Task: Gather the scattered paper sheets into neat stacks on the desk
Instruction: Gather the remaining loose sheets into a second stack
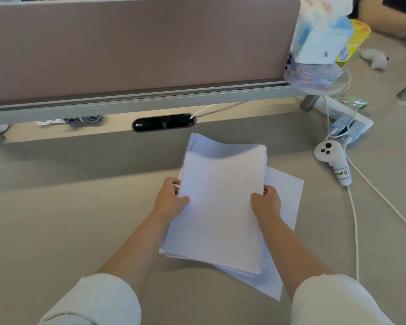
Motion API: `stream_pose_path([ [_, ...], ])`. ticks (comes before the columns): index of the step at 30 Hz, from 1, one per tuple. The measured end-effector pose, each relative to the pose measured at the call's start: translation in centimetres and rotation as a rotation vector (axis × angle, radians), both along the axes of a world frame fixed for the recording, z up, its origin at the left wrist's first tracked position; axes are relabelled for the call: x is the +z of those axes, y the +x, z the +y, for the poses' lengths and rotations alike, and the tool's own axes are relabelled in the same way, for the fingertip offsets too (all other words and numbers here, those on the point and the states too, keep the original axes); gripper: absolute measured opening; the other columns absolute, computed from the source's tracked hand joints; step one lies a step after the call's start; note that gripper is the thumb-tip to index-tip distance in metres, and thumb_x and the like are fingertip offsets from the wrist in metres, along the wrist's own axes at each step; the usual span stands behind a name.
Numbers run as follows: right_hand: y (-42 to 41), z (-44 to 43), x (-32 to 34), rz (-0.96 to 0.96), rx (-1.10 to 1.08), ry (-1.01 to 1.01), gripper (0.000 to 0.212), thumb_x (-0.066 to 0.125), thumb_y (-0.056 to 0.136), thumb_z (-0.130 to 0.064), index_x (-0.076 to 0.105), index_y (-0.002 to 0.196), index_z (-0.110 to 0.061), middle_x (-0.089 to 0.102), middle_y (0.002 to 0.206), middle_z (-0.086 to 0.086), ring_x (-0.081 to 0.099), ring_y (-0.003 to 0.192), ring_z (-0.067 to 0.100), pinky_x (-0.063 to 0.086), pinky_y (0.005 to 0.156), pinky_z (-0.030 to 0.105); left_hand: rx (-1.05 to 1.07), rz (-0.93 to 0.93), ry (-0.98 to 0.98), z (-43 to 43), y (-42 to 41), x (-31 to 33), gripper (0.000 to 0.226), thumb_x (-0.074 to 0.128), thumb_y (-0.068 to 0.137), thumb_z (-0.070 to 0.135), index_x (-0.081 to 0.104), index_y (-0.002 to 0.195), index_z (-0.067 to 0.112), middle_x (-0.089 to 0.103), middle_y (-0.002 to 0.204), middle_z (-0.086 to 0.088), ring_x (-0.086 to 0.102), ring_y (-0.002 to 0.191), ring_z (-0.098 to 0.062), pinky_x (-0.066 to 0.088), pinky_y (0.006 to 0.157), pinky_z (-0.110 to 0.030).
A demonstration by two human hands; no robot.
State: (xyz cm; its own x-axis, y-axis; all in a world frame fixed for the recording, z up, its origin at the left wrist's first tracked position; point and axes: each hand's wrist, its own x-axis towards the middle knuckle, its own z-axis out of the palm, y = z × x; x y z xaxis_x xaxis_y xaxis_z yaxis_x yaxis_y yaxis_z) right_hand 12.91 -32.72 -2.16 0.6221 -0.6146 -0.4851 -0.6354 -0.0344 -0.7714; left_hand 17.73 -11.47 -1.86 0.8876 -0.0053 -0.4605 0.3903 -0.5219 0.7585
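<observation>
White paper stack is gripped at both side edges by left hand and right hand; uneven edges could splay over the skewed sheet underneath.

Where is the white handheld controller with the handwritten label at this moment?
In the head view, the white controller lies on the desk at the right, beside the paper stack and just in front of the white power strip.

Fingertips of the left hand and right hand lie hidden beneath the paper stack, which covers most of a lower sheet. Another person's arm is cut by the upper right edge. The writing on the controller label is illegible.
</observation>
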Motion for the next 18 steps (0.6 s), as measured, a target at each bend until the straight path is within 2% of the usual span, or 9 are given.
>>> stream_pose_path([
  [2,0.2,0.6,-0.5,0.014,0.051,-0.028,0.023,0.045,0.082,0.0,0.053,0.102,-0.008,0.053,0.079,0.001,0.047,0.065,0.017,0.037,0.052,0.024,0.021,0.016,0.033,0.7,0.0,-0.3,0.049,0.061,0.08,0.004,0.041,0.125,0.012,0.058,0.094,-0.003,0.055,0.074,-0.018,0.04,0.058,-0.025],
  [5,0.2,1.1,-1.1,0.076,0.1,-0.091,0.015,0.045,0.078,0.002,0.056,0.082,-0.007,0.051,0.071,0.002,0.044,0.059,0.018,0.032,0.049,0.023,-0.014,-0.006,0.206,1.2,0.0,-0.9,0.042,0.058,0.081,0.009,0.052,0.122,0.009,0.06,0.112,-0.007,0.057,0.09,-0.024,0.044,0.072,-0.029],
  [6,0.3,1.1,-1.2,0.099,0.112,-0.125,0.014,0.046,0.077,0.002,0.051,0.071,-0.01,0.047,0.069,0.003,0.041,0.057,0.019,0.03,0.048,0.024,-0.034,-0.006,0.267,1.2,0.1,-1.0,0.04,0.058,0.081,0.013,0.054,0.12,0.01,0.056,0.119,-0.009,0.057,0.096,-0.027,0.046,0.078,-0.031],
  [8,0.7,1.1,-1.4,0.12,0.125,-0.169,0.026,0.048,0.077,-0.002,0.037,0.06,-0.018,0.044,0.075,0.006,0.037,0.057,0.02,0.025,0.047,0.024,-0.056,0.021,0.363,0.9,0.2,-0.8,0.039,0.058,0.083,0.019,0.054,0.121,0.008,0.043,0.125,-0.012,0.055,0.105,-0.034,0.045,0.086,-0.033],
  [11,1.1,1.0,-1.2,0.121,0.126,-0.159,0.031,0.05,0.08,-0.003,0.034,0.059,-0.02,0.043,0.08,0.007,0.036,0.051,0.016,0.025,0.044,0.023,-0.06,0.067,0.393,0.4,0.3,-0.6,0.043,0.059,0.083,0.021,0.049,0.121,0.004,0.036,0.128,-0.013,0.057,0.103,-0.037,0.045,0.088,-0.034],
  [14,1.0,0.8,-0.9,0.108,0.113,-0.102,0.029,0.05,0.08,-0.003,0.036,0.059,-0.017,0.042,0.068,0.002,0.035,0.049,0.014,0.027,0.045,0.023,-0.03,0.094,0.342,0.4,0.6,-0.6,0.043,0.063,0.08,0.02,0.047,0.119,0.008,0.044,0.124,-0.012,0.058,0.101,-0.035,0.047,0.086,-0.035],
  [16,0.9,0.7,-0.8,0.086,0.092,-0.051,0.018,0.05,0.08,-0.004,0.044,0.066,-0.012,0.045,0.065,0.001,0.041,0.056,0.017,0.034,0.052,0.024,0.009,0.11,0.263,0.6,0.6,-0.7,0.038,0.065,0.078,0.019,0.046,0.11,0.011,0.056,0.114,-0.009,0.059,0.094,-0.03,0.048,0.079,-0.032],
  [18,0.7,0.7,-0.5,0.077,0.072,-0.009,0.006,0.052,0.08,-0.004,0.052,0.077,-0.01,0.051,0.069,0.002,0.048,0.066,0.021,0.04,0.061,0.028,0.043,0.122,0.207,0.7,0.5,-0.5,0.041,0.066,0.079,0.019,0.044,0.113,0.011,0.057,0.105,-0.005,0.056,0.088,-0.026,0.043,0.074,-0.029],
])
